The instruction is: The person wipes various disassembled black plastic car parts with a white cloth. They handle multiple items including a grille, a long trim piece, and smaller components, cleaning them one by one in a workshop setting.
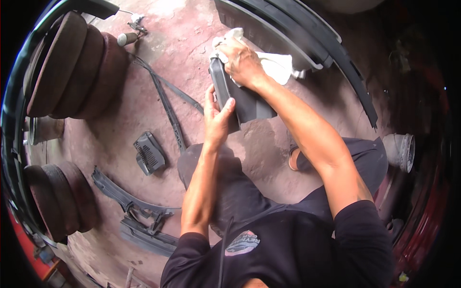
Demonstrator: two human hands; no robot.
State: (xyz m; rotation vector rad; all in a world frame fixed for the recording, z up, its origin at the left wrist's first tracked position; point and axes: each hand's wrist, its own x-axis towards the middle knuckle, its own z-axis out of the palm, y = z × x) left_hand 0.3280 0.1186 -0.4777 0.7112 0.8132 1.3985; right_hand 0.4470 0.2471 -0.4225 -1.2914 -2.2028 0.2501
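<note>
A dark grey, box-like plastic part (250, 106) is held up in front of me above the floor, tilted. My left hand (218, 117) grips its lower left edge, thumb on the near side and fingers around the far side. My right hand (240, 60) is closed on a white cloth (276, 67) and presses it to the part's upper end. Some of the cloth bunches above the knuckles; the rest hangs to the right. The right fingertips are partly hidden in it.
Stacked tires (72, 72) stand at the left, with more tires (60, 199) below. Black trim strips (165, 108), a vented black piece (150, 153) and a long trim panel (144, 216) lie on the floor. A bumper-like part (288, 29) curves across the upper right. A can (399, 152) is by my right knee.
</note>
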